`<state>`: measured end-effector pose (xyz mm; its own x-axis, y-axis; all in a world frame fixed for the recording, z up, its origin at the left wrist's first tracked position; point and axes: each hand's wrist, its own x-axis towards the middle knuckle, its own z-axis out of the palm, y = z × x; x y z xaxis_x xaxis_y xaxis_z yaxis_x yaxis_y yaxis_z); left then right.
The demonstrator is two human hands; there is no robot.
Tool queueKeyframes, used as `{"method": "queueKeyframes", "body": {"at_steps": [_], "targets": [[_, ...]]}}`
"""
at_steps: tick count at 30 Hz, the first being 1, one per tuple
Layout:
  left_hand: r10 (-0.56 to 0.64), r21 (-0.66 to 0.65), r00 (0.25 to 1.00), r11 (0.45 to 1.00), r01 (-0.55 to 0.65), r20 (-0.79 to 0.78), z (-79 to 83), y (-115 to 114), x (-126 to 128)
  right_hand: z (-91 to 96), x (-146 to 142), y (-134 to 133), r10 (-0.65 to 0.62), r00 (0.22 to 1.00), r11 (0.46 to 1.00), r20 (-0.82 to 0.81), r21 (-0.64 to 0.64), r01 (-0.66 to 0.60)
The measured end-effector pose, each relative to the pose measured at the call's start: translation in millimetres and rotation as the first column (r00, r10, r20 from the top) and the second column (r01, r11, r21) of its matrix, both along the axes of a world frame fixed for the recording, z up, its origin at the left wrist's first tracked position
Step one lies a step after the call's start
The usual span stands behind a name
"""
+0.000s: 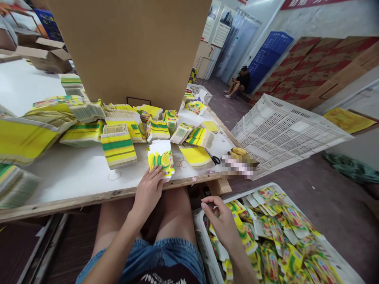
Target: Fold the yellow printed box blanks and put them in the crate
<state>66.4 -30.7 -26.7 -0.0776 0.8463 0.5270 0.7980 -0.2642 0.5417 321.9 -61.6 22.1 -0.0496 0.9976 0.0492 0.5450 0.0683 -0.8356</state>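
Observation:
My left hand (149,191) rests at the table's front edge, fingers laid on a small stack of yellow-green printed packets (161,157). My right hand (220,221) hangs low to the right over a white crate (199,225) full of loose folded packets (275,236). Its fingers are curled and touch the packets at the crate's near corner; I cannot make out whether anything is pinched between them. Several bundles of flat yellow-green packets (118,146) lie across the white table (77,173).
A tall cardboard sheet (130,47) stands at the table's back. Scissors (213,158) and bananas (241,154) lie near the right corner. An empty white crate (284,130) leans beside the table. A person (238,82) sits far back by blue crates.

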Motion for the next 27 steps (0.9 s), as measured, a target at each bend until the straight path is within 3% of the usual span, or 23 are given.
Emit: {"method": "queueKeyframes", "body": {"at_steps": [4,9,17,22,24,25,27], "targets": [[0.006,0.119,0.992,0.993,-0.021,0.124,-0.3,-12,8,-1.8,-22,0,0.0,0.981,0.995,-0.193,-0.096,-0.019],[-0.066,0.174,0.985,0.984,0.037,0.161,-1.3,-22,19,-14.4,-51,17,-0.094,0.886,0.984,-0.453,-0.179,0.013],[-0.054,0.118,0.982,0.993,0.033,0.179,-5.1,-21,20,-33.2,-110,67,-0.113,0.85,0.992,-0.515,-0.109,0.066],[0.065,0.001,0.945,0.998,-0.069,0.32,0.6,-21,18,-31.6,-111,70,-0.127,0.828,0.992,-0.546,-0.064,0.11],[0.063,-0.033,0.881,0.998,-0.054,0.469,7.1,-23,18,-28.3,-104,65,-0.125,0.807,0.992,-0.577,-0.068,0.105],[0.039,-0.046,0.814,0.999,-0.015,0.579,11.0,-24,18,-26.6,-99,61,-0.119,0.798,0.993,-0.59,-0.074,0.094],[-0.024,-0.063,0.592,0.99,0.126,0.806,18.7,-26,21,-24.0,-91,50,-0.104,0.776,0.993,-0.623,-0.11,0.044]]}}
